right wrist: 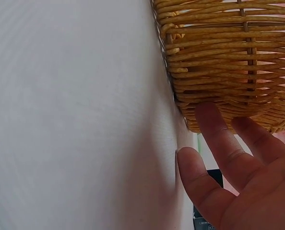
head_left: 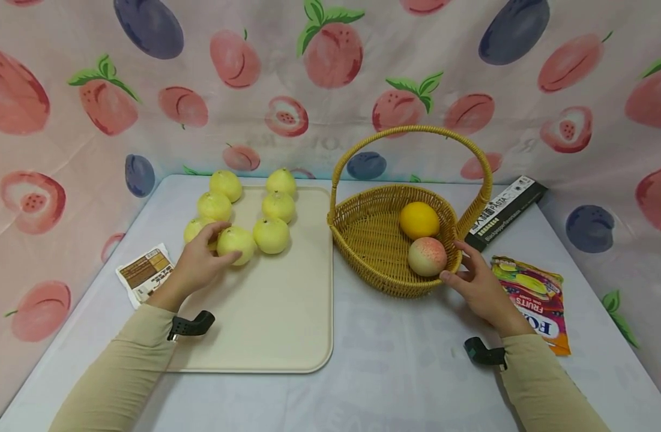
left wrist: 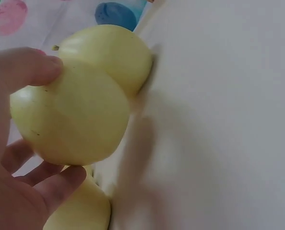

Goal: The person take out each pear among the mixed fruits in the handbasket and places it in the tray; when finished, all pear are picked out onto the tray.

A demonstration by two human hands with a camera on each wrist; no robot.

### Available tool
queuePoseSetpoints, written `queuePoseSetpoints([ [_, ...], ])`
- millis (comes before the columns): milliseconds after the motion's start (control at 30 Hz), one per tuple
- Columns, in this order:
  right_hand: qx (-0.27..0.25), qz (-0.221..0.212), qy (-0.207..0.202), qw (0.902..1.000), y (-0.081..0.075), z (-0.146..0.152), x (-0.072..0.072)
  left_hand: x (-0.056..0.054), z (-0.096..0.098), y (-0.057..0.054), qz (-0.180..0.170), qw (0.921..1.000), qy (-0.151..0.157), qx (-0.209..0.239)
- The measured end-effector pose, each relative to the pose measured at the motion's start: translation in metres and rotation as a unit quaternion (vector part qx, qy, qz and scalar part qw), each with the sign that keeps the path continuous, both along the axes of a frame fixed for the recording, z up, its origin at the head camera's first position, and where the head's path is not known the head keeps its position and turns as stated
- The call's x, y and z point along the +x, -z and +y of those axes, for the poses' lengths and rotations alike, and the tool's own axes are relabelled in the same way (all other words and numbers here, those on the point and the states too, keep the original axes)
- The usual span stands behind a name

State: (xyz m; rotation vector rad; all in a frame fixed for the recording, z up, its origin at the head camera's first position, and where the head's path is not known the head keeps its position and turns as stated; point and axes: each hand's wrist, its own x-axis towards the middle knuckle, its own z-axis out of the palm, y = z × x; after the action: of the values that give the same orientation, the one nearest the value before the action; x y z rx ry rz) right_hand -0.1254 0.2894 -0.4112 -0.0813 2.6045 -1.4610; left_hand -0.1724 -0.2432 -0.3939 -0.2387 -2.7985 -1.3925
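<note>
My left hand (head_left: 202, 258) grips a pale yellow-green apple (head_left: 236, 245), thumb on one side and fingers on the other. In the left wrist view this apple (left wrist: 73, 115) seems slightly off the tray, its shadow apart from it. Several like apples, among them one (head_left: 272, 235) close on its right, stand in two rows on the beige tray (head_left: 276, 318). My right hand (head_left: 484, 291) touches the near right side of a wicker basket (head_left: 362, 258) with extended fingers (right wrist: 224, 148). Inside the basket lie a yellow-orange fruit (head_left: 419, 220) and a peach (head_left: 427, 257).
A brown and white packet (head_left: 145, 273) lies left of the tray, partly beside my left forearm. Behind and right of the basket is a black pasta box (head_left: 505, 210). A red candy bag (head_left: 535, 300) lies beyond my right wrist. Fruit-printed cloth (head_left: 330, 108) hangs behind the table.
</note>
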Motion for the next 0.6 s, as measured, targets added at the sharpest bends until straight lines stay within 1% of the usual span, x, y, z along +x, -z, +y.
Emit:
queuePoseSetpoints([
  [233,0.001,-0.001,0.002,1.0,0.0014,-0.0001,-0.0001,0.0029,0.0029,0.0069,-0.001,0.9995,0.002,-0.032],
  [400,0.002,-0.002,0.002,1.0,0.0018,0.001,-0.0004,0.0038,0.0039,0.0106,-0.005,0.9994,0.006,-0.033],
  [500,0.003,-0.001,0.002,1.0,0.0021,0.0014,-0.0006,0.0044,0.0036,0.0096,-0.002,0.9992,0.007,-0.038],
  [600,0.003,-0.001,0.001,1.0,0.0025,0.0012,-0.0008,0.0052,0.0037,0.006,0.013,0.9983,0.005,-0.056],
])
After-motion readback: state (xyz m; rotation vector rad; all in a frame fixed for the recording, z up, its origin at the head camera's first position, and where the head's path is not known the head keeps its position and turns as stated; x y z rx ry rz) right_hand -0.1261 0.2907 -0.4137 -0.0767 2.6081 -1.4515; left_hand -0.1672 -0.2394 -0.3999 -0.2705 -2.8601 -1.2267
